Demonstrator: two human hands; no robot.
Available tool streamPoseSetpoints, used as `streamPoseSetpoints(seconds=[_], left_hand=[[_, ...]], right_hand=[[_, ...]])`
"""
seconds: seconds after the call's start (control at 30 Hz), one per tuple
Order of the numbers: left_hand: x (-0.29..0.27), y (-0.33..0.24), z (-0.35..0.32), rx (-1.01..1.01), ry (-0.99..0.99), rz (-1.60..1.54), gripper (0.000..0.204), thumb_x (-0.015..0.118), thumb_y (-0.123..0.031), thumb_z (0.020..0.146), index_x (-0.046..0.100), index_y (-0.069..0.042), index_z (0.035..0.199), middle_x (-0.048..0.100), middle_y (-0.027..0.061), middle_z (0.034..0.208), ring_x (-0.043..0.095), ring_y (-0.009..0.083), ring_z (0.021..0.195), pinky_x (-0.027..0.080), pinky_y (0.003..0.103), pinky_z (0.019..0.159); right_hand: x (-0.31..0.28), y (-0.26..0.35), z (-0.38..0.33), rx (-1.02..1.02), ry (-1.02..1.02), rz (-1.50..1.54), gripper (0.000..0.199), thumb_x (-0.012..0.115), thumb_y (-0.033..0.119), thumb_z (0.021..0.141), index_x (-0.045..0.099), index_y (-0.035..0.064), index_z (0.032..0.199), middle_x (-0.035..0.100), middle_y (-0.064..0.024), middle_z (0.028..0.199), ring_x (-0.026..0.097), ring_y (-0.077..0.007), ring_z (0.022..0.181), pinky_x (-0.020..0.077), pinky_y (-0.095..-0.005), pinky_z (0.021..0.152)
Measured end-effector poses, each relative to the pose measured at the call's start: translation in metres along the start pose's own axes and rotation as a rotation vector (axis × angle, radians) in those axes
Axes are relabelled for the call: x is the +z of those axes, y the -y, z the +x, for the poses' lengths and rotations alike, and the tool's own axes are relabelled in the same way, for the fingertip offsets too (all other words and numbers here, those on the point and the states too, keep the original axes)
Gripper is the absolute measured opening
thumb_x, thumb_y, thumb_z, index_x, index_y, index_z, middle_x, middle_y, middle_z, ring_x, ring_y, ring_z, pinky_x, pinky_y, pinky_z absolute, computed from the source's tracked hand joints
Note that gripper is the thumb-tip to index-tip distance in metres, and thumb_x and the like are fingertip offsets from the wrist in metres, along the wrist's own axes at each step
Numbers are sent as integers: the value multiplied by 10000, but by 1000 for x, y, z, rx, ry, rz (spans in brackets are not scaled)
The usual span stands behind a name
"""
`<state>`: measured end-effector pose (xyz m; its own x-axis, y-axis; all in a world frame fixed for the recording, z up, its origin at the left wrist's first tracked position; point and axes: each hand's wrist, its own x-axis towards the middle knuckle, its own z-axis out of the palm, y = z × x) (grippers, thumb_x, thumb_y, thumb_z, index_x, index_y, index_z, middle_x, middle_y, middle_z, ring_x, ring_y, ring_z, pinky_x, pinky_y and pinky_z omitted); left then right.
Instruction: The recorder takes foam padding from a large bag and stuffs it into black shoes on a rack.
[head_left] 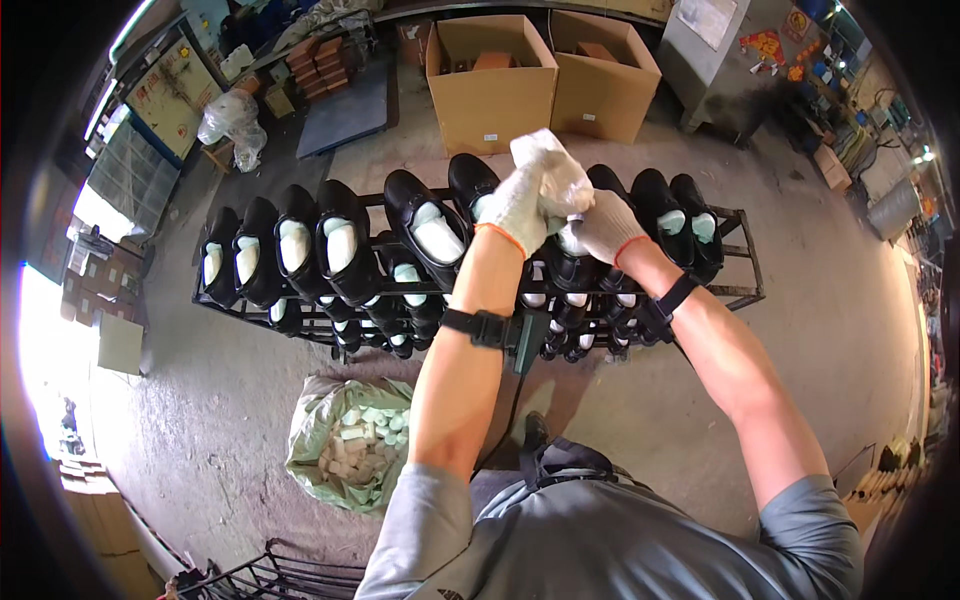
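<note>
Both my hands wear white knit gloves with orange-red cuffs and meet above the top row of a black rack. My left hand [512, 212] is closed round a crumpled white wad [553, 170], which looks like wrapped paper or plastic. Close against its lower side is my right hand [608, 228], fingers curled; what they grip is hidden. Black shoes [345, 232] stand in a row on the rack [745, 255], several with white or pale green stuffing inside. Directly under my hands, a black shoe [572, 268] is partly covered.
More stuffed shoes fill the rack's lower tier. On the floor at my left, a pale green sack [305, 455] holds many white and green pieces. Two open cardboard boxes [490, 105] stand beyond the rack. A blue platform [345, 115] lies far left; a metal cabinet [700, 55] stands far right.
</note>
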<state>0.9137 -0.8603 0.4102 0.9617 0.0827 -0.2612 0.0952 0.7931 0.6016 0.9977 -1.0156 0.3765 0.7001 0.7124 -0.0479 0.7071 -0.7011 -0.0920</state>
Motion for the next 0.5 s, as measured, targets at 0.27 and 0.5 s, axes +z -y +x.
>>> streamPoseSetpoints(seconds=[0.27, 0.5], left_hand=[[1, 17, -70, 300, -99, 257, 443, 748, -176, 1022, 612, 1, 1404, 718, 106, 1237, 737, 240, 1154, 618, 415, 998], [14, 48, -100, 503, -209, 864, 482, 803, -123, 972, 652, 2, 1413, 741, 69, 1264, 703, 134, 1110, 579, 316, 951]], right_hand=[[24, 8, -23, -120, -497, 29, 122, 714, 135, 950, 787, 77, 1029, 736, -195, 939, 741, -366, 955, 603, -484, 857], [-23, -9, -43, -168, -119, 122, 252, 618, 191, 1002, 812, 32, 1032, 807, -204, 1122, 740, -420, 1142, 593, -481, 985]])
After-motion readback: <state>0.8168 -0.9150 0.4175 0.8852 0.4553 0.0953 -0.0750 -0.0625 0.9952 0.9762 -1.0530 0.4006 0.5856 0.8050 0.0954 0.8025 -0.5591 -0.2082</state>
